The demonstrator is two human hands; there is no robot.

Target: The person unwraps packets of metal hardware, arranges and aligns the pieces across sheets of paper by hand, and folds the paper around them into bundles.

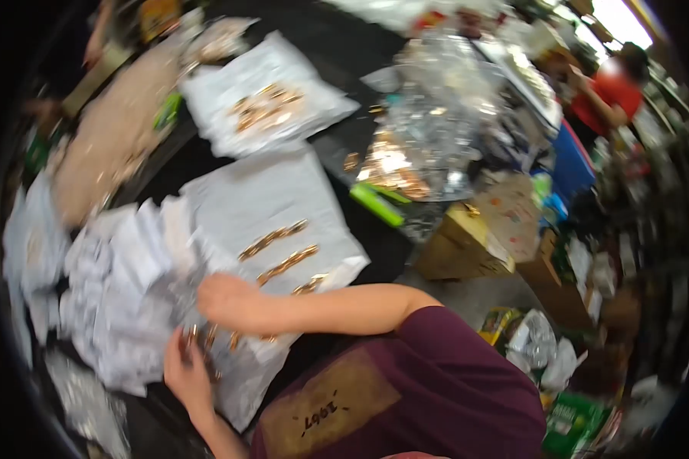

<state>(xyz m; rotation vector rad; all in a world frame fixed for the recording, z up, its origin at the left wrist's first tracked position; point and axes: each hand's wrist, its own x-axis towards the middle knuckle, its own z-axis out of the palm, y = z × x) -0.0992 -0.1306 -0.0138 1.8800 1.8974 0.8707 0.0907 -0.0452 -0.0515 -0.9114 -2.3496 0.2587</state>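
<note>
My right hand (236,302) is closed, knuckles up, above the left side of a white plastic sheet or bag (260,187). Its fingertips are hidden, so what they hold does not show. Just below it, my left hand (185,371) has its thumb and fingertips brought together around a small shiny gold piece (194,333). Blur hides the exact kind of piece. Near my hands more gold pieces (233,341) lie scattered on the white plastic. Beyond my right hand, similar pieces are lined up in slanting rows (287,264).
Crumpled white material (122,283) is heaped at left. Another white bag (272,73) carries a gold pile. Clear plastic bags (444,92), a bright green tool-like object (377,204) and a cardboard box (463,245) lie to the right. A person in red (616,96) is in the background.
</note>
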